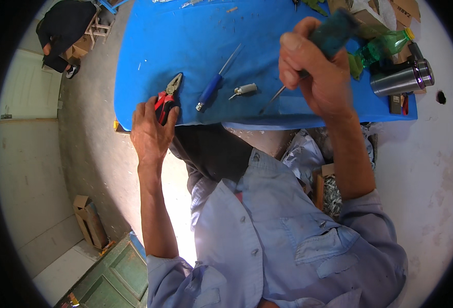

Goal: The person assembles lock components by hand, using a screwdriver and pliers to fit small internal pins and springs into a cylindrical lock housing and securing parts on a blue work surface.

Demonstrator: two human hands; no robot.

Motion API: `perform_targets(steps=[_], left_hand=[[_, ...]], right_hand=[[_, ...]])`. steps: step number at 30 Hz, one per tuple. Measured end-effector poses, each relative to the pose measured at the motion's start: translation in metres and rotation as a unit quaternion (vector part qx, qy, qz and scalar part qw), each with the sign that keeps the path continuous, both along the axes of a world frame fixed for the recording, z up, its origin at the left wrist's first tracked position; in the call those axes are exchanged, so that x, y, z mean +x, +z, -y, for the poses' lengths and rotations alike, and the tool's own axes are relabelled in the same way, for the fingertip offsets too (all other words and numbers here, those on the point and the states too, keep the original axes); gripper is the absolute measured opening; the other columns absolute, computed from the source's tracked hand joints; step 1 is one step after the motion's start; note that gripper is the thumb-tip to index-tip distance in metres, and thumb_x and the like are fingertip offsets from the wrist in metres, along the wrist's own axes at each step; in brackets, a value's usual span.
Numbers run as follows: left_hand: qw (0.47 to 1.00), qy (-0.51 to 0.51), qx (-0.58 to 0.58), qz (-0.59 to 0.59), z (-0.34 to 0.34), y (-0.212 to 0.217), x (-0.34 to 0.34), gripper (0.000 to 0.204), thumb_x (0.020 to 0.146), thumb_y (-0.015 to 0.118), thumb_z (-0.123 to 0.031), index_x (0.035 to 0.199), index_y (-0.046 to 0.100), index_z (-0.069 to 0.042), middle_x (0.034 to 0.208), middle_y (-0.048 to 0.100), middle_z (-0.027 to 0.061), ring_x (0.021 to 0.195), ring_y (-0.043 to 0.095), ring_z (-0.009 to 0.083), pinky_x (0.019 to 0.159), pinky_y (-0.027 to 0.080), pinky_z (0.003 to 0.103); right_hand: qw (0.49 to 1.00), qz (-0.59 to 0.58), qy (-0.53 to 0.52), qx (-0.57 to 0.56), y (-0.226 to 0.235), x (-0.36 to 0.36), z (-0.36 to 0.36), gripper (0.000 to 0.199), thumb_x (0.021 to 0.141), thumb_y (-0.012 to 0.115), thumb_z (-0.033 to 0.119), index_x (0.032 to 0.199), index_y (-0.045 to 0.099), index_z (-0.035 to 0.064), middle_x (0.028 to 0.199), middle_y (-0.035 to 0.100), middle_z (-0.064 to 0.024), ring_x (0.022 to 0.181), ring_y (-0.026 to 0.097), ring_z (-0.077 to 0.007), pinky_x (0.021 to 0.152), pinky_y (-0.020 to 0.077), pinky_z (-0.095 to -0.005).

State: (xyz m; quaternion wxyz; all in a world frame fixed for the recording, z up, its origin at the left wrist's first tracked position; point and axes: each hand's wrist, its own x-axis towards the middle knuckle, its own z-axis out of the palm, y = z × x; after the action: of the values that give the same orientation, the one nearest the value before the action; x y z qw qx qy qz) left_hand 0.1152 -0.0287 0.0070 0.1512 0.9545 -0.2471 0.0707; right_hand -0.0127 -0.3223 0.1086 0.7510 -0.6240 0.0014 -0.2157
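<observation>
My left hand is closed around the red and black handles of a pair of combination pliers. The pliers lie at the near edge of the blue-covered table, jaws pointing away from me. Raised above the table on the right, my right hand grips a screwdriver by its dark green handle. Its thin shaft slants down and left toward the cloth; the handle is somewhat blurred. Between my hands lie a blue-handled screwdriver and a small white and metal cylindrical part with a thin pin.
On the right stand a steel flask and a green plastic bottle, near cardboard scraps. Small bits lie at the far side. Below the table's edge is a box of metal pieces. Another person sits at far left.
</observation>
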Motion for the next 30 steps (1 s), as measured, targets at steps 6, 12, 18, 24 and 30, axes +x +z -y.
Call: perform_targets(steps=[6,12,18,24,30], left_hand=[[1.0,-0.011,-0.018,0.016,0.001,-0.006,0.001,0.058,0.093,0.075,-0.046,0.131,0.065,-0.002,0.116,0.067,0.0162,0.109,0.067,0.0336,0.091,0.056,0.047],[0.999,-0.008,-0.03,0.019,-0.001,-0.01,0.001,0.058,0.093,0.075,-0.044,0.131,0.065,-0.002,0.116,0.066,0.0167,0.109,0.066,0.0348,0.09,0.056,0.047],[0.999,-0.001,-0.038,0.023,0.0,-0.011,-0.001,0.057,0.092,0.077,-0.042,0.13,0.065,-0.002,0.12,0.066,0.0164,0.112,0.065,0.0353,0.093,0.055,0.048],[0.999,0.011,-0.033,0.007,0.001,-0.01,-0.002,0.062,0.094,0.073,-0.048,0.134,0.064,-0.001,0.124,0.066,0.0167,0.116,0.064,0.0353,0.099,0.053,0.048],[0.999,0.022,-0.025,-0.003,0.002,-0.01,-0.002,0.063,0.094,0.074,-0.049,0.134,0.064,-0.002,0.125,0.066,0.0164,0.118,0.064,0.0351,0.1,0.053,0.048]], right_hand=[[0.993,0.082,-0.061,0.062,-0.015,0.018,-0.024,0.025,0.101,0.07,0.016,0.082,0.055,0.0103,0.061,0.054,0.001,0.05,0.049,-0.0049,0.044,0.0345,-0.0232],[0.988,0.149,-0.047,0.02,-0.027,0.02,-0.03,0.021,0.097,0.071,0.01,0.082,0.057,0.0084,0.062,0.058,0.0006,0.052,0.052,-0.0039,0.045,0.0381,-0.0228],[0.987,0.153,-0.036,0.025,-0.034,0.023,-0.034,0.02,0.092,0.075,0.009,0.082,0.058,0.0077,0.063,0.059,0.001,0.054,0.054,-0.0031,0.048,0.0406,-0.0221],[0.987,0.156,-0.025,0.026,-0.037,0.021,-0.033,0.02,0.091,0.074,0.006,0.081,0.058,0.0074,0.063,0.058,0.0026,0.054,0.054,-0.0027,0.048,0.0407,-0.0213],[0.989,0.141,-0.044,0.018,-0.036,0.024,-0.035,0.019,0.09,0.075,0.006,0.081,0.059,0.0074,0.063,0.058,0.0039,0.055,0.055,-0.0029,0.049,0.0416,-0.0222]])
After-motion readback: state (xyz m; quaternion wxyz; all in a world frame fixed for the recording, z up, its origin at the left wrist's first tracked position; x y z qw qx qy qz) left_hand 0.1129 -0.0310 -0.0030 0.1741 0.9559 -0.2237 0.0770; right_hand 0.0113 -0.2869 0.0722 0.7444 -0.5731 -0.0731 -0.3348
